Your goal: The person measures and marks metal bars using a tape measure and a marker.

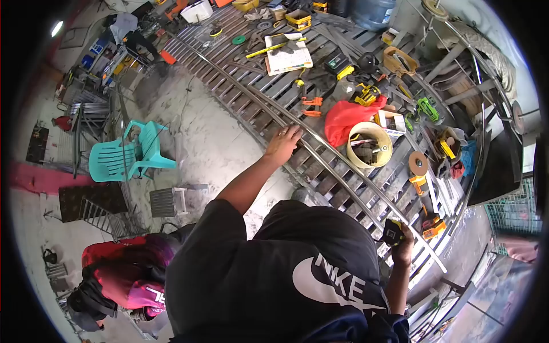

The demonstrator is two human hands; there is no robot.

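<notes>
Long metal bars [327, 166] lie diagonally across a slatted metal workbench [227, 94]. My left hand [283, 143] rests on the bars near the bench's front edge, its fingers bent over them. In my right hand [404, 244] is a black and yellow tape measure [392, 232], held beside the right ends of the bars. Beyond the bars, a cream bucket [369, 144] with tools inside stands next to a red cloth [350, 119].
A turquoise plastic chair [111, 162] stands on the floor at left. One person [123, 260] in red and black is at lower left, another [127, 28] at upper left. Power tools, an angle grinder [418, 180] and a water jug [370, 12] are on the bench.
</notes>
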